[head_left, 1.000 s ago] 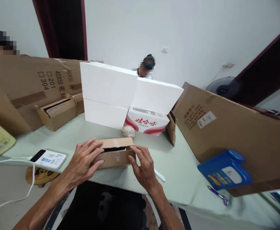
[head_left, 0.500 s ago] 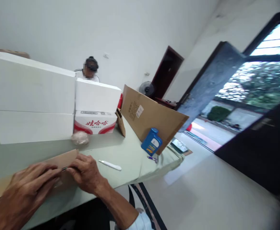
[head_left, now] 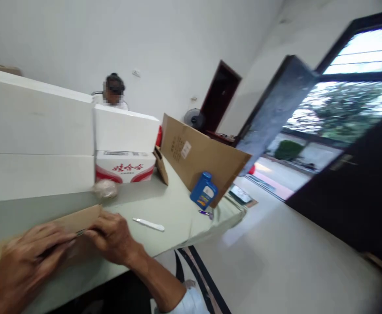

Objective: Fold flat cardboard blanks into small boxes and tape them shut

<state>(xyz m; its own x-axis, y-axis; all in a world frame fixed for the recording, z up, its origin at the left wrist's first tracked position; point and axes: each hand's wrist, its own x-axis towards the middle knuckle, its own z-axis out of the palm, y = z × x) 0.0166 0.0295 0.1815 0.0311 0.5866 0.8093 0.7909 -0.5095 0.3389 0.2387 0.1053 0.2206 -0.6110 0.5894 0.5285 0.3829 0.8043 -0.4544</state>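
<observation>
A brown piece of cardboard (head_left: 79, 218) lies folded along the near left part of the table. My left hand (head_left: 33, 259) grips its near edge, with thumb and fingers pressed together. At the cardboard's right end my right hand (head_left: 114, 237) pinches the same edge. A thin dark strip shows between the two sets of fingertips; what it is I cannot make out. To the right of my right hand rests a white-handled craft knife (head_left: 149, 224), apart from both hands. Behind the cardboard sits a roll of clear tape (head_left: 105, 189).
White boxes (head_left: 36, 126) stand stacked at the back left, beside a red-and-white printed carton (head_left: 125, 168). A large cardboard sheet (head_left: 199, 150) leans behind a blue bottle (head_left: 204, 190), near a purple razor (head_left: 206, 213). Beyond the boxes is a person (head_left: 113, 93).
The view has swung slightly to the right, so everything sits a little further left. Both hands keep their hold on the cardboard, with little visible movement along it.
</observation>
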